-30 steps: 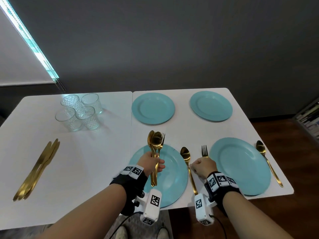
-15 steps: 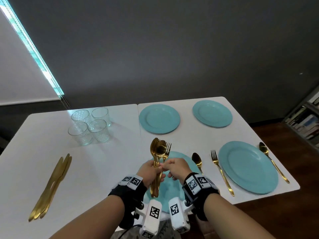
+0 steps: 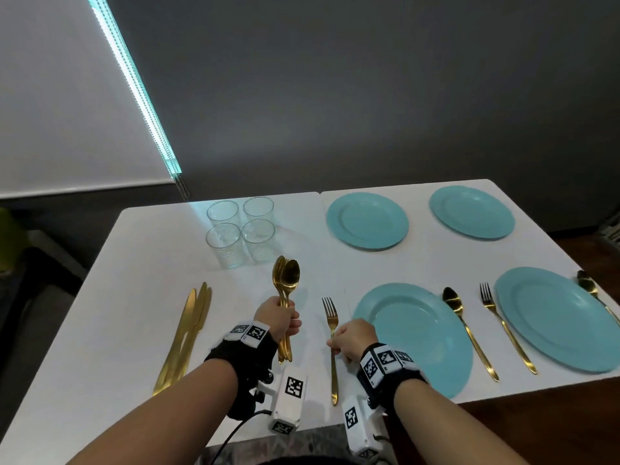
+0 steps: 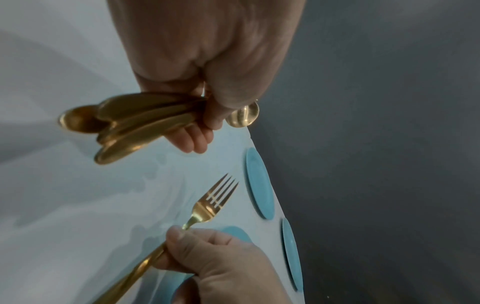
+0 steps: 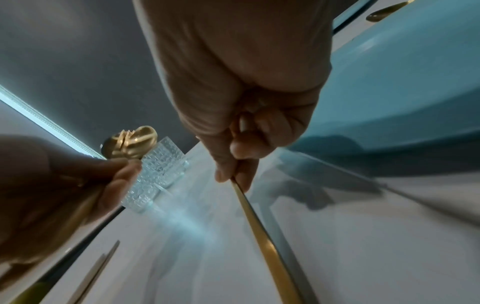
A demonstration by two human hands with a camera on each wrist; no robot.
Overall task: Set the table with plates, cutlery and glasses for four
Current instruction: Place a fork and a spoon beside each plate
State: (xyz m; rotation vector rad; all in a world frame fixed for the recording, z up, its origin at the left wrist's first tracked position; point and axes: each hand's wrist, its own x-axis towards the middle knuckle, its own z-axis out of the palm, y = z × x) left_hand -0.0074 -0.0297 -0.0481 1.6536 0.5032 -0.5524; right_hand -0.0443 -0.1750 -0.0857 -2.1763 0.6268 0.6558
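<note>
Now a fork (image 3: 331, 333) goes beside the near plate (image 3: 412, 337)

Right hand (image 3: 352, 338) pinches its handle just left of that plate — left hand (image 3: 278, 317) grips a bundle of gold cutlery (image 3: 286, 290) upright above the white table (image 3: 117, 313).

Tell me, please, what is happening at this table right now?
A person is setting a white table for four. The right hand pinches a gold fork just left of the nearest teal plate. The left hand holds a bundle of gold spoons upright. The near right plate already has a fork and spoon beside it. Four glasses and a pile of gold knives still wait on the left.
</note>
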